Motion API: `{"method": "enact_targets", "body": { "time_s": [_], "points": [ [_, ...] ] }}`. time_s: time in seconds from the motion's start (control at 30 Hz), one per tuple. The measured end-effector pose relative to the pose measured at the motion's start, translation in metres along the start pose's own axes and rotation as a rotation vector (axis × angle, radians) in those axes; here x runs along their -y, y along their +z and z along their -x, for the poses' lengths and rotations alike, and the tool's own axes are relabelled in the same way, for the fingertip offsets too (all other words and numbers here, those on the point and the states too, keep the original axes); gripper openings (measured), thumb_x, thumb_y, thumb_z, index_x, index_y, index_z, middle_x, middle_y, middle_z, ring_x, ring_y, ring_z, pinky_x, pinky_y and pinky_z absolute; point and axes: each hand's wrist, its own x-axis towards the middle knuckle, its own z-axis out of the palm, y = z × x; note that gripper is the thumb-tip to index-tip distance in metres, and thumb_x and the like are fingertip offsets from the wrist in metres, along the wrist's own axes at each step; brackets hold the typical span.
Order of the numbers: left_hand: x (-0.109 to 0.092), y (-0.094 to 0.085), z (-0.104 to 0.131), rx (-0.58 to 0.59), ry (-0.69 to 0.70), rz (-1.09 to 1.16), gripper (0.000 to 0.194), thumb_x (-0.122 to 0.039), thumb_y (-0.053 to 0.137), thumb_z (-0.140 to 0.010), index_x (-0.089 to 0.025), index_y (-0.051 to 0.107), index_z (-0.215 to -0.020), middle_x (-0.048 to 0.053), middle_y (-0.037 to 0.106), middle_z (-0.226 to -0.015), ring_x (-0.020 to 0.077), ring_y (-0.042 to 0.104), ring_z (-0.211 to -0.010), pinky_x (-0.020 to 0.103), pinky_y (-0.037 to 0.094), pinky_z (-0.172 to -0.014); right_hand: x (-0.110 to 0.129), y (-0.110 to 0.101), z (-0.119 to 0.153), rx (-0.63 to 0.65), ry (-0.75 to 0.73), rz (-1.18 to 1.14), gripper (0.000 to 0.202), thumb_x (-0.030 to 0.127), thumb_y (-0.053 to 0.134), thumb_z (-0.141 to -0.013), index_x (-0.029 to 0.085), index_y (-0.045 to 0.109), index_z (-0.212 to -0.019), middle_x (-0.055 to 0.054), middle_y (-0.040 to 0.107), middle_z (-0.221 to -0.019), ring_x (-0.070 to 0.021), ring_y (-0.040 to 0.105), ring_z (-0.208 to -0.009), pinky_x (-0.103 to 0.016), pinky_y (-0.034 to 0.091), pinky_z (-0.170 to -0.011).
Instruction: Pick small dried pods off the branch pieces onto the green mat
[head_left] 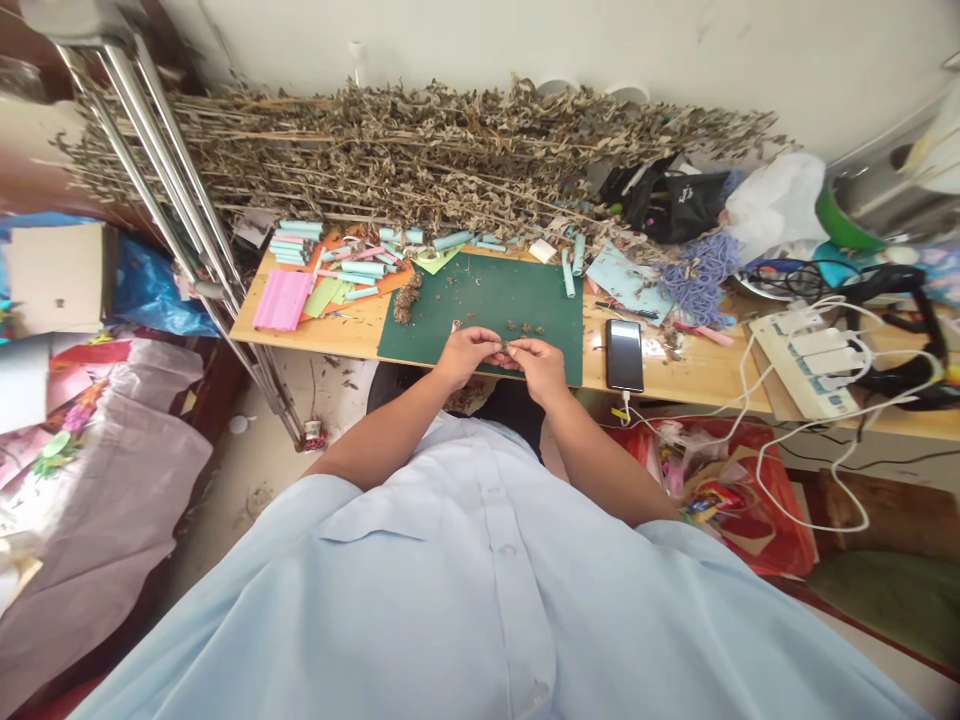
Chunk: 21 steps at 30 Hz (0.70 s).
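My left hand [466, 357] and my right hand [541, 367] meet over the front edge of a green cutting mat [510, 290]. Their fingertips pinch a small tuft of dried herb [503, 347] between them. Just beyond my right hand, several little clumps of dried herb [527, 328] lie in a row on the mat. A larger brown heap of crumbled herb [406, 299] rests at the mat's left side. Blue paper rolls [363, 268] and a pink folded sheet [283, 299] lie to the left of it.
Bundles of dried leafy stalks [390, 150] run along the wall behind. Right of the mat sit a phone [624, 355] on a cable, a purple yarn tangle [701, 275] and a power strip [806, 360]. A red bag [780, 500] stands below; metal tripod legs [169, 180] rise at left.
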Motion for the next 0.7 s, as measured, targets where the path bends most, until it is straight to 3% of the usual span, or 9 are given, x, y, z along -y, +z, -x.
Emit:
{"method": "enact_targets", "body": {
  "time_s": [0.13,0.27,0.37,0.47,0.57,0.7],
  "points": [
    [0.001,-0.001,0.001,-0.02,0.016,0.02,0.026,-0.019,0.087,-0.074,-0.011,0.069,-0.09,0.002,0.073,-0.072,0.0142,0.073,-0.065,0.027,0.061,-0.066,0.002,-0.02,-0.008,-0.084,-0.041,-0.017,0.034,0.049,0.081,-0.074,0.022,0.073,-0.092,-0.002,0.075,-0.075,-0.0226,0.076,-0.071,-0.04,0.066,-0.071],
    [-0.001,0.001,0.002,-0.008,0.007,0.002,0.027,-0.02,0.089,-0.074,-0.01,0.069,-0.09,0.002,0.072,-0.072,0.0141,0.073,-0.065,0.027,0.06,-0.067,0.008,-0.054,-0.016,-0.224,-0.225,0.347,0.028,0.048,0.068,-0.089,0.022,0.074,-0.097,-0.004,0.076,-0.08,-0.0232,0.074,-0.074,-0.04,0.064,-0.072],
    [-0.001,0.002,0.002,-0.007,-0.003,-0.011,0.028,-0.021,0.09,-0.075,-0.01,0.068,-0.09,0.001,0.072,-0.07,0.0134,0.072,-0.065,0.027,0.06,-0.067,0.012,-0.072,-0.02,-0.137,-0.441,0.804,0.023,0.034,0.057,-0.097,0.022,0.077,-0.097,-0.01,0.079,-0.099,-0.0271,0.073,-0.095,-0.042,0.06,-0.089],
    [-0.001,0.002,0.001,-0.016,-0.006,-0.022,0.03,-0.022,0.091,-0.075,-0.011,0.069,-0.091,0.001,0.072,-0.071,0.013,0.072,-0.066,0.027,0.06,-0.069,0.013,-0.074,-0.021,0.015,-0.503,1.093,0.028,0.024,0.052,-0.099,0.02,0.079,-0.103,-0.013,0.079,-0.109,-0.0281,0.071,-0.102,-0.04,0.057,-0.092],
    [0.0,0.002,0.001,-0.011,0.006,-0.034,0.03,-0.022,0.091,-0.074,-0.01,0.071,-0.093,0.001,0.073,-0.073,0.0131,0.072,-0.066,0.028,0.061,-0.069,0.01,-0.072,-0.022,0.05,-0.497,1.159,0.032,0.023,0.05,-0.1,0.019,0.081,-0.109,-0.014,0.078,-0.112,-0.0286,0.071,-0.104,-0.04,0.056,-0.091],
    [0.001,0.001,0.002,-0.016,0.007,-0.038,0.027,-0.019,0.09,-0.074,-0.009,0.073,-0.094,0.002,0.073,-0.072,0.0132,0.071,-0.067,0.029,0.06,-0.07,0.009,-0.076,-0.023,-0.006,-0.473,0.985,0.031,0.028,0.053,-0.101,0.02,0.081,-0.113,-0.013,0.08,-0.114,-0.0283,0.073,-0.106,-0.043,0.058,-0.098]
  ]
}}
